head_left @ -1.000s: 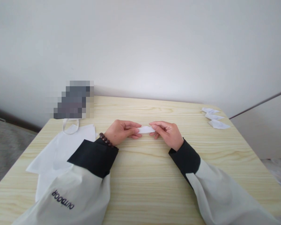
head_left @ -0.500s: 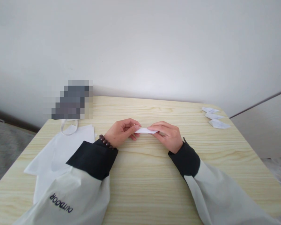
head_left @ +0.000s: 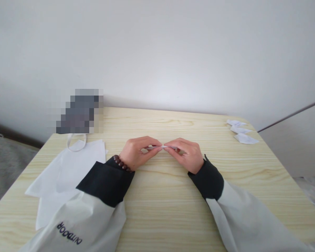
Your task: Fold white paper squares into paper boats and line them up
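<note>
A small folded piece of white paper [head_left: 163, 147] is pinched between both hands above the middle of the table, seen nearly edge-on. My left hand [head_left: 138, 151], with a dark bead bracelet at the wrist, grips its left part between thumb and fingers. On the other side my right hand [head_left: 186, 152] pinches the right part in the same way. The fingertips of both hands almost meet and hide most of the paper.
White paper sheets [head_left: 76, 168] lie at the left under my sleeve, with a white ring [head_left: 68, 142] at their top edge. A pixelated dark object [head_left: 77, 113] stands behind. Three folded paper pieces [head_left: 246, 139] lie at the back right of the wooden table [head_left: 162, 210].
My left hand has shifted slightly right along the paper, closer to my right hand. The paper has tilted so that less of its flat face shows.
</note>
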Motion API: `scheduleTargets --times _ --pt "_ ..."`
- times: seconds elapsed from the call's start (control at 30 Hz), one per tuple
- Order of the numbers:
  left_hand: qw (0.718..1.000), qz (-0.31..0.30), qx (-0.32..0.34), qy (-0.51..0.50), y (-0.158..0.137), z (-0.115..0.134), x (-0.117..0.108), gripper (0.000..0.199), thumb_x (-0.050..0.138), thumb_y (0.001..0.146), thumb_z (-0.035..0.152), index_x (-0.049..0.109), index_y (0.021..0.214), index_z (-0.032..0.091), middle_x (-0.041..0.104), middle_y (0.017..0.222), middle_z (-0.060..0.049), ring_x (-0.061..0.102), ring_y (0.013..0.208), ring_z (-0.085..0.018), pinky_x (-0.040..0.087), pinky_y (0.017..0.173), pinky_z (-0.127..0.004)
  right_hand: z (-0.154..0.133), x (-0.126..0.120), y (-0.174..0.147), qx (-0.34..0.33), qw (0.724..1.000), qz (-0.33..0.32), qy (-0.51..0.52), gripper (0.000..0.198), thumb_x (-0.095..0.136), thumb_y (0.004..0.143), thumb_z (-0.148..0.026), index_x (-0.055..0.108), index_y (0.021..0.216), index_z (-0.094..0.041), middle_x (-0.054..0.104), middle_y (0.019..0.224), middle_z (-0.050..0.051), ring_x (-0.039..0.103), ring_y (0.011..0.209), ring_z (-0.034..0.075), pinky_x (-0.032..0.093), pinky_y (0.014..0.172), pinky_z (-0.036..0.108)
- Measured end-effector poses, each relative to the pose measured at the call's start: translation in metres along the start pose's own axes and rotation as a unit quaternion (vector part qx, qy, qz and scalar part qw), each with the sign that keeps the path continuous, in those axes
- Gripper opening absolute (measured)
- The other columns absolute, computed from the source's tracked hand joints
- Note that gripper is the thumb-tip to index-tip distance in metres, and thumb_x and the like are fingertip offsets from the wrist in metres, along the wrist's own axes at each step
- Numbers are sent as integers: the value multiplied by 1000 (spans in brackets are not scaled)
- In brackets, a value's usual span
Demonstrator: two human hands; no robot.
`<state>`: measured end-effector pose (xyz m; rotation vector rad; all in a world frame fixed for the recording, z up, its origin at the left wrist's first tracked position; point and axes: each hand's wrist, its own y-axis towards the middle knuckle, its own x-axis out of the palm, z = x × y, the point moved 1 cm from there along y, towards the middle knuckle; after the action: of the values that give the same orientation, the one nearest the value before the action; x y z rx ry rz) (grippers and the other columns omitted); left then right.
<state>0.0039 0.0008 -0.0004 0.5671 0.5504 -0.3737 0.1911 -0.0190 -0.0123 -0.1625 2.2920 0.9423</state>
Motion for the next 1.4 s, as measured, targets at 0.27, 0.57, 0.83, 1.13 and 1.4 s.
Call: scheduleTargets --times 0.27,0.57,0.83,1.13,1.4 --pt "993 27 97 56 -3 -1 5 11 56 78 15 66 82 15 70 78 -3 63 69 -11 50 64 -20 -3 2 -1 -66 997 12 -30 7 57 82 -16 65 82 -17 69 79 4 64 72 11 51 68 22" --pt "987 58 104 104 -3 5 6 8 56 75 13 64 77 15 68 73 -2 63 69 -12 50 66 -22 -5 3 1 -72 997 -1 -37 7 55 83 -14 62 82 -17 68 79 4 61 71 11 49 66 22" --pt "986 68 82 130 1 -3 -4 10 57 76 18 66 72 15 69 70 -2 64 66 -12 50 64 -21 0 -6 -1 -19 1000 13 -8 9 53 84 -15 62 82 -17 66 79 3 59 68 10 48 62 21" --pt "992 23 62 110 1 -7 -5 14 56 77 21 69 80 18 73 79 -1 67 74 -14 51 71 -24 5 -8 -1 -14 1000 7 -8 10 54 83 -16 62 79 -18 66 75 3 59 65 11 48 61 22" --pt "993 18 61 95 0 -6 -1 16 55 79 22 70 79 18 72 77 -1 66 72 -13 51 69 -23 2 -5 -1 -6 1000 -14 -6 10 53 84 -18 63 79 -18 66 76 3 60 66 11 47 62 21"
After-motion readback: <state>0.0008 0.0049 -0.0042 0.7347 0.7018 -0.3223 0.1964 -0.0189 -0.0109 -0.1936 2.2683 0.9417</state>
